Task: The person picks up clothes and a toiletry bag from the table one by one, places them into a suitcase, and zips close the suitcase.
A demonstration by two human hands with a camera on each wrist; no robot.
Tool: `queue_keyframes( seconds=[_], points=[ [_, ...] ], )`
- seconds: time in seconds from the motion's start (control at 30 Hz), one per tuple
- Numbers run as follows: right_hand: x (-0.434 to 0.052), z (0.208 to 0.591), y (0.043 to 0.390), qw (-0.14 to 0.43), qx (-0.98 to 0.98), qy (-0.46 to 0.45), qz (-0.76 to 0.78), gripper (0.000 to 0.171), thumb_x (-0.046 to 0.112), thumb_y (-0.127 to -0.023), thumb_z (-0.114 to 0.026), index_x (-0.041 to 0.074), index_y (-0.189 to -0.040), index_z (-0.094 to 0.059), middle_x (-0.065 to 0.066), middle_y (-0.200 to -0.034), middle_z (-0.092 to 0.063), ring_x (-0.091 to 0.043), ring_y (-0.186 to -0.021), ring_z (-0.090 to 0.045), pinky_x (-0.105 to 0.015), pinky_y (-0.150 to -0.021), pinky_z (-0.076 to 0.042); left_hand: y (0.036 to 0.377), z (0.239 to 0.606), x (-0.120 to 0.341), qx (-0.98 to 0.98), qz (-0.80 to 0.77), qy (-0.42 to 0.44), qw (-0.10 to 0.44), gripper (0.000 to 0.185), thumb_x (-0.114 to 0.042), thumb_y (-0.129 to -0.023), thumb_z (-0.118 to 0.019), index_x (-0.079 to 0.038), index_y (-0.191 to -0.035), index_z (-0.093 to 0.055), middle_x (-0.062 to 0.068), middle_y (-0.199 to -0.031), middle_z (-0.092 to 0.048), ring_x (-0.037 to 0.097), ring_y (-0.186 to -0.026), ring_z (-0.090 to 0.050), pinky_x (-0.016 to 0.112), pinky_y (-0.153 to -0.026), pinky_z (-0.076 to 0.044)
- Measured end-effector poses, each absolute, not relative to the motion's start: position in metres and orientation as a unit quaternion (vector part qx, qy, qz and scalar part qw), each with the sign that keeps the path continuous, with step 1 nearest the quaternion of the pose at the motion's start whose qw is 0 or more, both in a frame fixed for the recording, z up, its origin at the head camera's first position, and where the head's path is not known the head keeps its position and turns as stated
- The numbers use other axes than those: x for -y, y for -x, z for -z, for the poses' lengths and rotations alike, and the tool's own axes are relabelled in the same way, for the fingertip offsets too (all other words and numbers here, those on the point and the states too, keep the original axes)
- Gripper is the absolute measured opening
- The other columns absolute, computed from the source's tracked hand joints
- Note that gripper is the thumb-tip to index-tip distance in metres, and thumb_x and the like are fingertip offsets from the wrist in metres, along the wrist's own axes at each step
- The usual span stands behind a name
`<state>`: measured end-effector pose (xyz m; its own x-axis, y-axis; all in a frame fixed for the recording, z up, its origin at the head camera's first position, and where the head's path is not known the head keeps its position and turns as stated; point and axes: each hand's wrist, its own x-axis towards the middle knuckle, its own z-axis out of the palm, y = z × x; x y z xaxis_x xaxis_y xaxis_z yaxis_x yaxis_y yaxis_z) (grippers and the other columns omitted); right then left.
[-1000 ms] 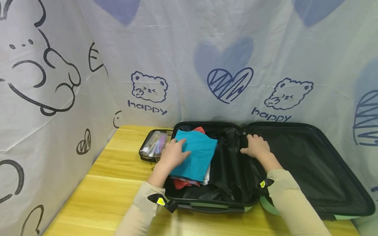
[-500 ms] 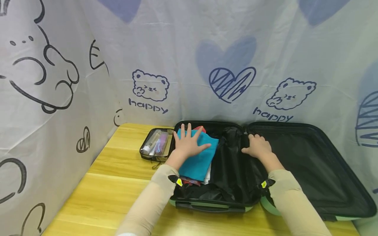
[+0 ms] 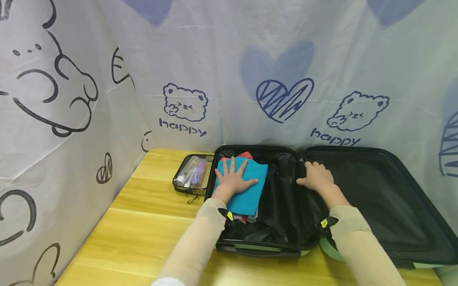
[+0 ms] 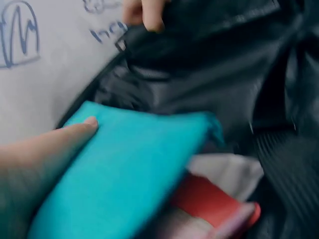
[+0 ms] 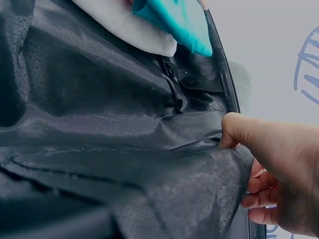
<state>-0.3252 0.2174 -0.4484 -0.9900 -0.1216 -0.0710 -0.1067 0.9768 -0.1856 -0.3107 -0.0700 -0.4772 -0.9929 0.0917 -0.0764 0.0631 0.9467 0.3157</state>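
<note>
A black-lined suitcase (image 3: 282,206) lies spread in two halves. Folded teal cloth (image 3: 252,194) tops a pile of clothes in its left half, and my left hand (image 3: 233,180) presses flat on that cloth with fingers spread. Under the teal layer, the left wrist view shows a red garment (image 4: 207,199) and a white one (image 4: 229,172). Where the two halves meet, my right hand (image 3: 316,176) grips the suitcase edge. From the right wrist view, its thumb sits on the black lining (image 5: 194,184) and the other fingers curl over the outside.
Left of the suitcase stands a clear pouch (image 3: 189,191) with black trim and small toiletries inside. The suitcase's other half (image 3: 379,206) extends right. A wooden table (image 3: 143,222) bears everything, and a printed white curtain (image 3: 229,59) hangs close behind.
My left hand has moved right from the teal cloth's left side and come down flat on it, fingers spreading. The right hand keeps its grip on the suitcase edge.
</note>
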Motion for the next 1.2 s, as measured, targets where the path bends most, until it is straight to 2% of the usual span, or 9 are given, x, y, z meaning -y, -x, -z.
queue_keyframes(
  seconds=[0.4, 0.73, 0.97, 1.2],
  points=[
    [-0.216, 0.445, 0.329, 0.035, -0.994, 0.067, 0.079, 0.081, 0.037, -0.087, -0.07, -0.008, -0.144, -0.035, -0.036, -0.141, -0.039, -0.055, -0.128, -0.039, -0.066, -0.103, -0.036, 0.311, 0.499, 0.072, -0.99, -0.137, -0.025, 0.007, 0.09, -0.077, -0.084, -0.046, -0.042, -0.156, -0.004, 0.008, -0.166, 0.007, 0.039, -0.151, 0.011, 0.071, -0.115, -0.003],
    [-0.213, 0.443, 0.334, 0.037, -0.994, 0.058, 0.081, 0.08, 0.036, -0.086, -0.07, -0.009, -0.143, -0.035, -0.036, -0.14, -0.04, -0.054, -0.127, -0.04, -0.065, -0.103, -0.036, 0.319, 0.503, 0.075, -0.993, -0.121, -0.016, 0.008, 0.091, -0.079, -0.084, -0.043, -0.046, -0.153, 0.005, 0.005, -0.166, 0.011, 0.036, -0.151, 0.014, 0.069, -0.116, 0.0],
    [-0.218, 0.451, 0.331, 0.045, -0.994, 0.055, 0.085, 0.082, 0.036, -0.087, -0.069, -0.009, -0.145, -0.033, -0.037, -0.143, -0.037, -0.055, -0.13, -0.037, -0.066, -0.105, -0.034, 0.313, 0.505, 0.071, -0.991, -0.13, -0.023, -0.008, 0.089, -0.077, -0.084, -0.046, -0.043, -0.155, -0.004, 0.007, -0.166, 0.004, 0.038, -0.152, 0.01, 0.069, -0.116, -0.002],
    [-0.219, 0.451, 0.331, 0.045, -0.994, 0.054, 0.086, 0.083, 0.036, -0.086, -0.07, -0.009, -0.145, -0.033, -0.037, -0.143, -0.037, -0.055, -0.129, -0.038, -0.065, -0.104, -0.035, 0.308, 0.493, 0.068, -0.993, -0.116, -0.03, 0.008, 0.088, -0.076, -0.086, -0.046, -0.04, -0.156, -0.007, 0.009, -0.166, 0.002, 0.038, -0.152, 0.01, 0.069, -0.116, -0.001]
  ],
)
